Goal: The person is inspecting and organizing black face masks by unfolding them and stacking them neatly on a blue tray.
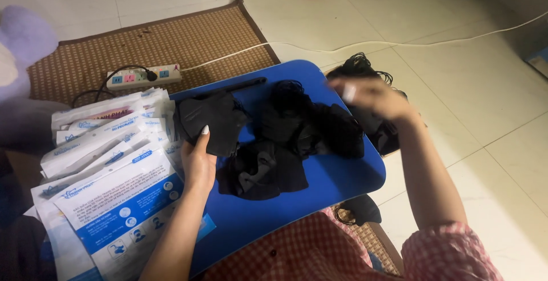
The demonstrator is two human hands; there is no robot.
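Observation:
My left hand [198,158] holds a folded black face mask [212,119] by its lower edge over the blue lap table [337,181]. More black masks [297,127] lie heaped in the middle of the table, one [260,172] near its front. My right hand [371,95], blurred, hovers above the table's far right edge, fingers spread, next to another pile of black masks [365,67] on the floor. Whether it holds anything is unclear.
A stack of white and blue mask packets [108,161] fans out at the left. A power strip [142,77] with a black plug sits on a brown woven mat [171,35]; a white cable [399,42] crosses the tiled floor. A black mask [357,208] lies under the table.

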